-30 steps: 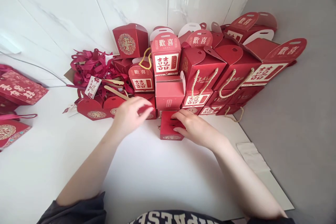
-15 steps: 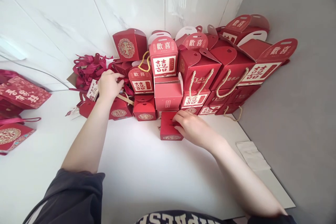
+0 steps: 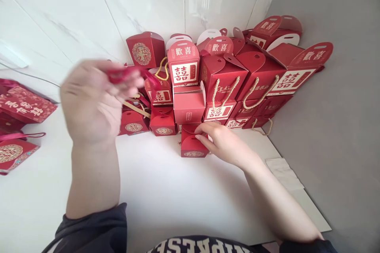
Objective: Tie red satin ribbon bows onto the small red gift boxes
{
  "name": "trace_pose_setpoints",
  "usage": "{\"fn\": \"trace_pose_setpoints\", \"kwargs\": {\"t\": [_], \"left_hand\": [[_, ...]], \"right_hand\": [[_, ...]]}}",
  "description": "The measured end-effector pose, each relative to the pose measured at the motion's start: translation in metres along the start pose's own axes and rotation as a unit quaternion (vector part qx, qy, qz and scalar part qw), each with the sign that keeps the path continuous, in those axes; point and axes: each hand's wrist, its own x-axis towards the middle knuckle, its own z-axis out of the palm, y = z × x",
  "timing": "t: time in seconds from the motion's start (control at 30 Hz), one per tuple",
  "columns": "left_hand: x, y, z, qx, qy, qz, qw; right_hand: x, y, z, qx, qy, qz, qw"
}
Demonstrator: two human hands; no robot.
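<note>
My left hand (image 3: 93, 101) is raised above the white table, blurred by motion, its fingers pinched on a red ribbon (image 3: 130, 74) that trails toward the pile behind it. My right hand (image 3: 221, 142) rests on the table with its fingers laid against the top and right side of a small red gift box (image 3: 191, 144). That box stands alone in front of the stacked boxes. The ribbon pile at the back left is mostly hidden by my left hand.
Many red gift boxes (image 3: 225, 75) with rope handles and gold print are stacked against the marble wall. More red boxes (image 3: 22, 104) lie at the left edge. A folded white sheet (image 3: 283, 172) lies near the table's right edge (image 3: 299, 182), beside grey floor.
My left hand went from the small box to the ribbon pile, then lifted up toward me with a red ribbon. My right hand stayed on the small red box.
</note>
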Motion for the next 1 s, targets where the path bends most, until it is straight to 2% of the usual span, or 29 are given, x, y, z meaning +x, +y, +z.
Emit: {"fn": "trace_pose_setpoints", "kwargs": {"t": [0.1,0.17,0.27,0.33,0.43,0.53,0.6,0.7,0.77,0.87,1.0], "left_hand": [[-0.031,0.006,0.010,-0.053,-0.045,-0.118,0.991],[-0.048,0.006,0.014,-0.037,-0.100,-0.192,0.976],[-0.064,0.008,0.020,-0.027,-0.236,-0.265,0.935],[-0.069,0.012,0.024,-0.028,-0.306,-0.298,0.904],[-0.074,0.015,0.029,0.019,-0.338,-0.314,0.887],[-0.075,0.015,0.029,0.047,-0.342,-0.329,0.879],[-0.075,0.014,0.028,0.034,-0.337,-0.366,0.867],[-0.072,0.008,0.025,0.045,-0.325,-0.430,0.841],[-0.068,0.003,0.021,0.065,-0.339,-0.465,0.815],[-0.062,-0.006,0.015,0.080,-0.394,-0.497,0.769],[-0.054,-0.013,0.007,0.096,-0.437,-0.513,0.733]], "right_hand": [[-0.005,-0.007,-0.004,0.121,0.044,-0.009,0.992],[-0.008,-0.013,-0.006,0.234,0.036,-0.013,0.971],[-0.011,-0.022,-0.005,0.401,-0.008,-0.005,0.916],[-0.012,-0.026,-0.004,0.483,-0.029,0.003,0.875],[-0.012,-0.028,-0.002,0.557,-0.055,-0.008,0.829],[-0.011,-0.028,0.000,0.586,-0.072,-0.031,0.807],[-0.009,-0.026,0.002,0.593,-0.067,-0.031,0.802],[-0.009,-0.022,0.002,0.588,-0.019,-0.021,0.808],[-0.010,-0.019,-0.002,0.561,0.020,-0.023,0.827],[-0.013,-0.014,-0.012,0.504,0.046,-0.030,0.862],[-0.020,-0.003,-0.031,0.437,0.088,-0.025,0.895]]}}
